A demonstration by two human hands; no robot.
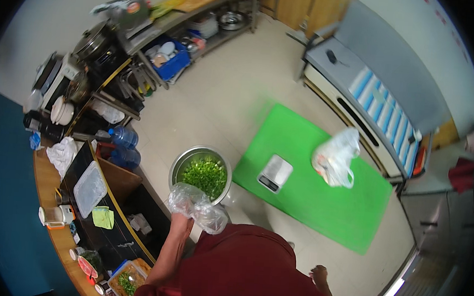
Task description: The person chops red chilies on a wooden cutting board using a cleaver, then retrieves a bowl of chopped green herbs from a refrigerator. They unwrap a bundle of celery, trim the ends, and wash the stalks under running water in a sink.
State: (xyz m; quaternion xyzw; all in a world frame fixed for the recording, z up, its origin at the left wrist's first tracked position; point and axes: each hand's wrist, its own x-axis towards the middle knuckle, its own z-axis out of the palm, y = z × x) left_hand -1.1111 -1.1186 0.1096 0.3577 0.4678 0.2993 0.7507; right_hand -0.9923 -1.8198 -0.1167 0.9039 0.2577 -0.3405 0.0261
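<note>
A steel bowl [174,166] of chopped green onions [205,176] is in front of me on the left. My left hand [182,210] is at its near rim, with a crumpled clear plastic bag [199,209] over the fingers; the bag hides the grip on the bowl. My right hand [319,273] hangs low at my right side, away from any object, its fingers curled and small in view. Ahead on a green table [298,210] lie a digital kitchen scale [278,171] and a filled white plastic bag [335,157].
Left, a dark counter [122,222] holds a translucent lid [90,189], a green cloth [103,217] and a food container [128,280]. Water bottles [124,137] stand beyond it. A grey sofa [358,94] is at the far right, and a steel shelf [211,43] runs along the back.
</note>
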